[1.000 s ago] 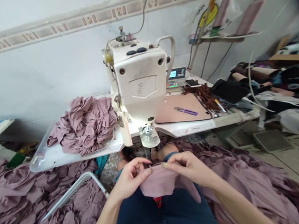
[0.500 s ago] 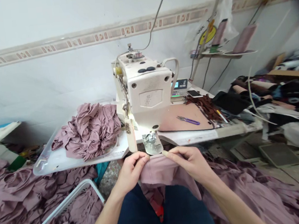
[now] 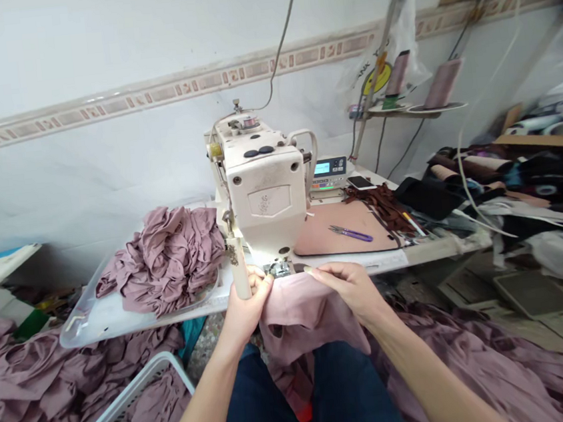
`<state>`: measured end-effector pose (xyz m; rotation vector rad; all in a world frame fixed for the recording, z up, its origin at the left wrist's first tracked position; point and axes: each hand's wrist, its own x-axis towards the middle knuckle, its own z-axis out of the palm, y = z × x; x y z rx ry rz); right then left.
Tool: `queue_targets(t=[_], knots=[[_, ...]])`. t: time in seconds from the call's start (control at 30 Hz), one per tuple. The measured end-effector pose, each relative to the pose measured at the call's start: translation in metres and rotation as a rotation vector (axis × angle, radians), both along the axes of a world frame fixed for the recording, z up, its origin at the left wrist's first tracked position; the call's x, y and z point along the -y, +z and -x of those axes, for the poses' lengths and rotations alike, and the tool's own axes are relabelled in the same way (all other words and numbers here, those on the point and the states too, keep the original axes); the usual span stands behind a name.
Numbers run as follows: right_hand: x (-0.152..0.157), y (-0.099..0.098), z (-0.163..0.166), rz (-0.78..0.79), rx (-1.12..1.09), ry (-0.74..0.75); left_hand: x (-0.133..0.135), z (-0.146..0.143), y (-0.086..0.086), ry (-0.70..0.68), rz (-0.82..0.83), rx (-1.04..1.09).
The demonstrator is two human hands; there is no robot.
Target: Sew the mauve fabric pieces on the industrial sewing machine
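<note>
A mauve piece of fabric (image 3: pixel 304 306) is stretched between my hands at the front of the sewing machine (image 3: pixel 267 199). My left hand (image 3: pixel 246 309) pinches its upper left edge, partly behind the machine's pale upright bar (image 3: pixel 239 269). With thumb and fingers, my right hand (image 3: pixel 353 291) grips the upper right edge. The fabric's top edge lies at the metal needle plate (image 3: pixel 278 269) and covers part of it. Below, the cloth hangs down over my lap. The fingertips under the fabric are hidden.
Crumpled mauve fabric (image 3: pixel 170 256) lies on the clear tray (image 3: pixel 80 329) at left. Purple thread snips (image 3: pixel 350 233) rest on a tan board (image 3: pixel 323 223) at right. A white basket (image 3: pixel 124 395) stands lower left. Thread cones (image 3: pixel 442 83) sit on a stand beside the control panel (image 3: pixel 328 169).
Both hands have moved the fabric forward, up to the machine, so it now covers part of the metal plate. The view has shifted slightly to the right.
</note>
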<state>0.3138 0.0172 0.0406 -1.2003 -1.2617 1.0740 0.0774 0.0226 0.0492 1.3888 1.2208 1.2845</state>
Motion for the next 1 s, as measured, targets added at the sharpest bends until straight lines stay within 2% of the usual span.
queue_targets(t=[0.23, 0.33, 0.47, 0.53, 0.6, 0.67, 0.7, 0.77, 0.83, 0.9, 1.0], knots=[[-0.004, 0.001, -0.006, -0.012, 0.042, -0.011, -0.007, -0.009, -0.008, -0.039, -0.007, 0.069], [0.012, -0.011, -0.007, 0.025, 0.054, 0.011, -0.004, 0.001, -0.005, -0.031, -0.04, -0.031], [0.049, -0.051, -0.015, 0.219, 0.042, 0.091, 0.0, 0.051, 0.008, 0.02, -0.112, -0.337], [0.066, -0.071, -0.024, 0.357, 0.0, 0.098, -0.001, 0.09, 0.018, 0.206, -0.202, -0.514], [0.078, -0.084, -0.034, 0.441, -0.076, 0.021, -0.005, 0.132, 0.029, 0.487, -0.278, -0.701], [0.083, -0.088, -0.042, 0.469, -0.157, -0.085, -0.013, 0.168, 0.04, 0.704, -0.294, -0.869], [0.083, -0.087, -0.044, 0.47, -0.184, -0.128, -0.017, 0.183, 0.043, 0.746, -0.257, -0.945], [0.081, -0.082, -0.044, 0.46, -0.197, -0.167, -0.027, 0.202, 0.049, 0.734, -0.145, -1.043], [0.077, -0.078, -0.039, 0.435, -0.155, -0.141, -0.036, 0.21, 0.05, 0.67, -0.064, -1.059], [0.075, -0.074, -0.033, 0.399, -0.079, -0.074, -0.042, 0.209, 0.049, 0.652, -0.09, -1.034], [0.079, -0.068, -0.029, 0.335, 0.044, 0.029, -0.045, 0.204, 0.047, 0.705, -0.189, -1.073]])
